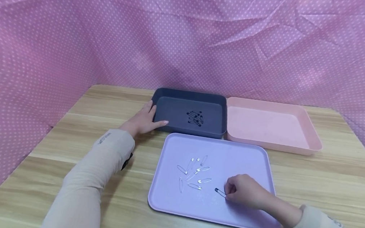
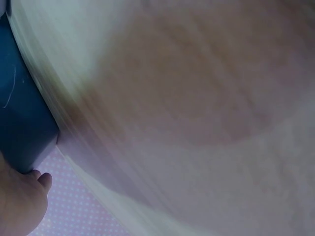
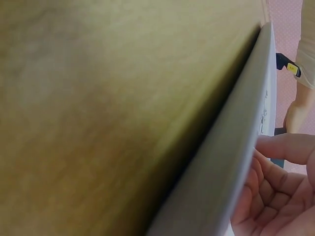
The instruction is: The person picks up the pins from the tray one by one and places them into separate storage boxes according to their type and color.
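My right hand (image 1: pixel 245 192) is low over the right part of the lilac tray (image 1: pixel 231 151), with thumb and fingertips pinching one end of a safety pin (image 1: pixel 219 192). That pin has a black head pointing left. Just left of it lie several silver safety pins (image 1: pixel 194 186), loosely scattered on the tray. My left hand (image 1: pixel 143 119) rests at the left side of the dark tray (image 1: pixel 181 131), fingers spread along its edge and thumb stretched over the front rim. Several black safety pins (image 1: pixel 196 118) lie heaped inside that tray. In the right wrist view, the lilac tray's side hides the pinched pin.
A pink tray (image 1: pixel 271 145) stands at the back right, against the dark tray's right side. Both sit behind the lilac tray on a wooden table (image 1: pixel 123 195). Dotted pink cloth (image 1: pixel 189 38) hangs behind and at the sides.
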Available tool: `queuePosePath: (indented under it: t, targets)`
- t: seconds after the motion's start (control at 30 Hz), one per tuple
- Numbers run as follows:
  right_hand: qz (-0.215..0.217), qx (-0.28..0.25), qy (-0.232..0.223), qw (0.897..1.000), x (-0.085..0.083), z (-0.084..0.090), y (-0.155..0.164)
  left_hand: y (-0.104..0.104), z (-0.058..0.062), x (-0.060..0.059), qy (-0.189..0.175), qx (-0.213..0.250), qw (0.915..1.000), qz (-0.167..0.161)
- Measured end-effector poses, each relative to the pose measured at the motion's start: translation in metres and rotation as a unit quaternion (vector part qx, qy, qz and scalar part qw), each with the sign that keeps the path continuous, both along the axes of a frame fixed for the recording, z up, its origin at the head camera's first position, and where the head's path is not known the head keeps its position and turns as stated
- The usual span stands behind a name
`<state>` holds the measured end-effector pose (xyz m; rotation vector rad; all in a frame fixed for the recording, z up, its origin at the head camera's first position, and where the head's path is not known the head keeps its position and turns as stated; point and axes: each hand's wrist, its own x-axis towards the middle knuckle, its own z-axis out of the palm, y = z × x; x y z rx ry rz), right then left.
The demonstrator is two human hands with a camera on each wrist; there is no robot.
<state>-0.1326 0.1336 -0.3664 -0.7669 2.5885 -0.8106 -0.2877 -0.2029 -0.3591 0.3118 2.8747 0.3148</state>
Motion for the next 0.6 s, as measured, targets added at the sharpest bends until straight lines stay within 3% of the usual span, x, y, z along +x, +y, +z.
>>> queuePosePath:
  t: [0.6]
  targets:
    - [0.006,0.022,0.000,1.000,-0.0015,-0.0005,-0.0041,0.0007,-0.0022,-0.0010,-0.007,-0.004,1.0000,0.001]
